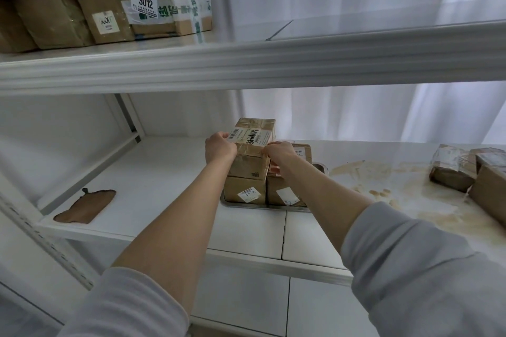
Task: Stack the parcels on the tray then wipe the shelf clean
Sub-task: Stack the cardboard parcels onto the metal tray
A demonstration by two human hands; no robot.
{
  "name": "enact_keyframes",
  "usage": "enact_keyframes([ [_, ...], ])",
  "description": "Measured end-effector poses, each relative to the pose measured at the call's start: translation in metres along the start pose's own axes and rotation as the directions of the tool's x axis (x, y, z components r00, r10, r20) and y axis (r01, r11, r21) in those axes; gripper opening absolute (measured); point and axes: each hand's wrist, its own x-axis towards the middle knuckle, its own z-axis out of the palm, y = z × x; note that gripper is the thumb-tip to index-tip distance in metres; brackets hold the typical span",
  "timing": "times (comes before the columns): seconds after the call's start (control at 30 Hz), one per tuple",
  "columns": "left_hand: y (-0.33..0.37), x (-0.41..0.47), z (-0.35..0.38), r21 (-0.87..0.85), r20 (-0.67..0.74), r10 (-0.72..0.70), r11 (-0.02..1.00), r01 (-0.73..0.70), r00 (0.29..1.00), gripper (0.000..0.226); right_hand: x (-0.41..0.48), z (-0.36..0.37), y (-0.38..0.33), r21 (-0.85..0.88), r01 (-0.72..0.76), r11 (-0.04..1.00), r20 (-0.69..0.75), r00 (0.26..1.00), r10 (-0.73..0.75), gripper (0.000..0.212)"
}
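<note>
A brown taped parcel with a white label sits on top of a lower parcel on the metal tray at the middle of the white shelf. My left hand grips its left side and my right hand grips its right side. A second lower parcel stands beside the first on the tray, with another parcel behind my right hand. Loose parcels lie at the shelf's right end beside beige spilled powder and smears.
A brown cloth lies at the shelf's front left corner. The upper shelf overhangs the work area and carries several stacked cardboard boxes at its left. White curtains hang behind.
</note>
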Motion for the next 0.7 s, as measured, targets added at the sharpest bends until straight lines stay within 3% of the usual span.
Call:
enact_keyframes([
  [0.13,0.008,-0.003,-0.001,0.013,-0.051,0.02,1.0,-0.019,0.999,0.04,-0.002,-0.011,0.001,0.006,0.044,0.999,-0.018,0.999,-0.044,0.035],
  [0.4,0.051,-0.034,0.026,0.007,-0.092,0.221,0.975,-0.221,0.971,0.031,-0.005,-0.056,0.006,-0.019,0.129,0.992,-0.198,0.971,-0.13,0.054],
  [0.7,0.101,-0.091,0.104,-0.047,0.137,0.422,0.906,-0.42,0.896,0.03,-0.024,-0.16,0.025,-0.038,0.11,0.993,-0.372,0.921,-0.116,0.029],
])
